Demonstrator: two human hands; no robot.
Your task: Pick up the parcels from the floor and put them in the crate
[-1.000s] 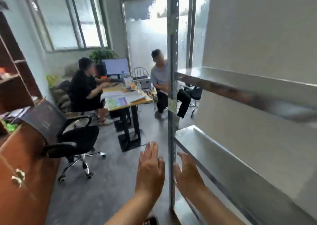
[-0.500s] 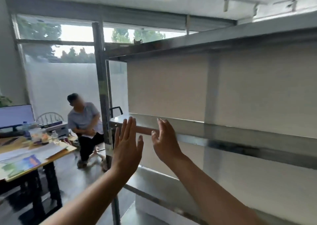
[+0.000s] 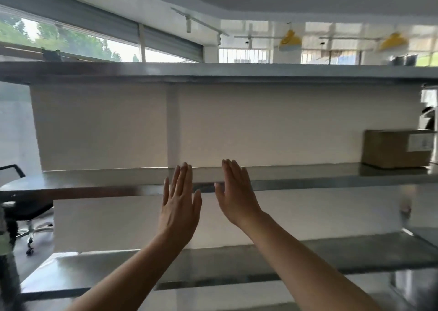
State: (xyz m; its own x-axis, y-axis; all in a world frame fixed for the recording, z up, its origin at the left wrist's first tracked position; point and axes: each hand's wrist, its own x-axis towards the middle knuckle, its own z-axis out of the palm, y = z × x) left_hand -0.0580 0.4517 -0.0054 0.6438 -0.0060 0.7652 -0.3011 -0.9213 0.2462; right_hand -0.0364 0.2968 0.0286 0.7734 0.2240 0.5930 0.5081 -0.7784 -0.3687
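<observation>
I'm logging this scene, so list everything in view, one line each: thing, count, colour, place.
shelves: three, grey metal, stacked across the view
box: one, brown cardboard, right end of the middle shelf
panel: one, white, behind the shelves
chair: one, black, far left on the floor
lamps: two, yellow, hanging beyond the top shelf
window: one, upper left, green trees outside
left hand: one, open and empty, in front of the middle shelf
right hand: one, open and empty, beside the left
</observation>
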